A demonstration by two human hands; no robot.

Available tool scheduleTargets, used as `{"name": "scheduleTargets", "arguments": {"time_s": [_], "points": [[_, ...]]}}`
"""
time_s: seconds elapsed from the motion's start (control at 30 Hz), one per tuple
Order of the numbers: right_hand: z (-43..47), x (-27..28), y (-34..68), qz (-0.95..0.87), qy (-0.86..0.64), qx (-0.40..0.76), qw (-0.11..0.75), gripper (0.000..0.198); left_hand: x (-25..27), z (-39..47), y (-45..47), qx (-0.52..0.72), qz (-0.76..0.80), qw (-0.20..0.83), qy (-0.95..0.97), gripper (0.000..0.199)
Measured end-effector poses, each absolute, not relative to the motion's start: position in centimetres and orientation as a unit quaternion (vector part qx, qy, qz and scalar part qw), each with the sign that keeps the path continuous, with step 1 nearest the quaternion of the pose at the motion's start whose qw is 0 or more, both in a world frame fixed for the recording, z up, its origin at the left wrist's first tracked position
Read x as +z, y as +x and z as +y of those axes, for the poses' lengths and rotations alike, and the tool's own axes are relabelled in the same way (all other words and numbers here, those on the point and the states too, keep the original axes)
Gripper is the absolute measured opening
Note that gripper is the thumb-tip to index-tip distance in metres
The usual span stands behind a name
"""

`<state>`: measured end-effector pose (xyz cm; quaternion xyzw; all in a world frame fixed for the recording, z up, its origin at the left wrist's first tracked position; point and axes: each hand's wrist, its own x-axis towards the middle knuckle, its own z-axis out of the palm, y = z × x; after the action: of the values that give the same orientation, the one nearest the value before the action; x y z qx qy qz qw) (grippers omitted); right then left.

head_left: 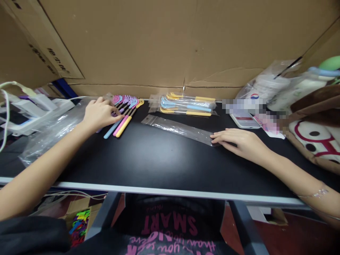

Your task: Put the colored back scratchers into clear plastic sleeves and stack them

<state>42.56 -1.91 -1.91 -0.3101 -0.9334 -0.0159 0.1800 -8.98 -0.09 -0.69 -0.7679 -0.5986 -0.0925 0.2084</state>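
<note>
Touching bag (180, 130) with our right hand (243, 141) | light pressure should avoid creases | left hand (99, 112) at scratchers (124, 126) | grips: clamped or not, we cannot tell

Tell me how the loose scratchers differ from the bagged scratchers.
The loose scratchers lie bare; the bagged scratchers are inside clear plastic. The loose scratchers slant with their claws toward the cardboard; the bagged scratchers lie crosswise, claws to the left. Pink shows among the loose scratchers; the bagged scratchers show only yellow and blue. Both have clawed heads.
</note>
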Motion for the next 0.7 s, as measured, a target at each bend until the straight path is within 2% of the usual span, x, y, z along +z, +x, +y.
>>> {"name": "scheduleTargets", "arguments": {"time_s": [0.37, 0.47, 0.6, 0.7], "points": [[-1.9, -1.9, 42.3, -0.940, -0.295, -0.022, 0.171, 0.028, 1.3, -0.7, -8.7, -0.170, -0.667, 0.105, -0.718, 0.041], [-1.9, -1.7, 41.5, -0.939, -0.296, -0.008, 0.173, 0.029, 2.0, -1.1, -7.2, -0.259, -0.685, 0.000, -0.681, 0.038], [-1.6, -1.7, 40.0, -0.937, -0.298, 0.010, 0.180, 0.029, 2.3, -1.6, -3.6, -0.388, -0.586, -0.157, -0.694, 0.034], [-1.1, -2.0, 39.1, -0.936, -0.300, 0.023, 0.181, 0.029, 2.0, -2.2, 0.0, -0.423, -0.534, -0.285, -0.674, 0.033]]}}
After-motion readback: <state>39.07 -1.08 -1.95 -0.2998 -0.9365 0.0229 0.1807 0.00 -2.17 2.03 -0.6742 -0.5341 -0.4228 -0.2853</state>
